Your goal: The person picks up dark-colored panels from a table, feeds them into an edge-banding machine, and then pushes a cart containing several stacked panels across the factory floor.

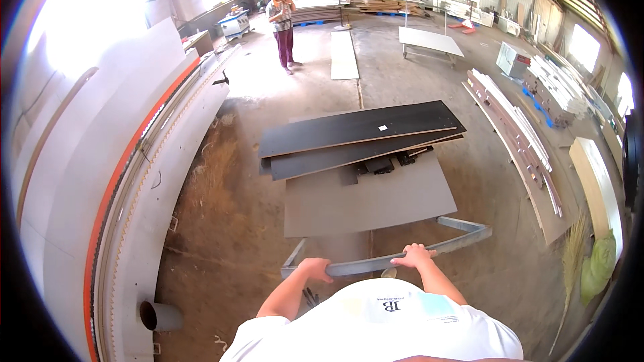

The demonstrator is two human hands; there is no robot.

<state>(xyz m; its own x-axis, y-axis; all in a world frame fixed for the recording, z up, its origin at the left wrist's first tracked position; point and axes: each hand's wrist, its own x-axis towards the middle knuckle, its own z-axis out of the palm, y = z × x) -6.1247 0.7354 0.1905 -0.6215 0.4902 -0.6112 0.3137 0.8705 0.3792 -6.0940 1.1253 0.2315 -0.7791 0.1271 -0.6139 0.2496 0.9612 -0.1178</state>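
Observation:
A grey metal push handle (362,266) spans the space in front of my body, its side arms running forward to a cart. My left hand (314,269) is closed round the left part of the bar. Farther right on the same bar rests my right hand (414,255), its fingers bent over the top. Beyond the handle lies a wide grey-brown board (369,204) as the cart's load. Long black panels (362,127) are stacked askew on its far half. Small dark pieces (382,164) sit under the panels' near edge.
A long machine with an orange strip (127,161) runs along the left. Narrow brown and white boards (516,137) lie on the right, with a broom (570,261) and green sack (599,261) nearer. Ahead stand a person (282,23) and a white-topped trolley (431,40); a white board (344,57) lies between them.

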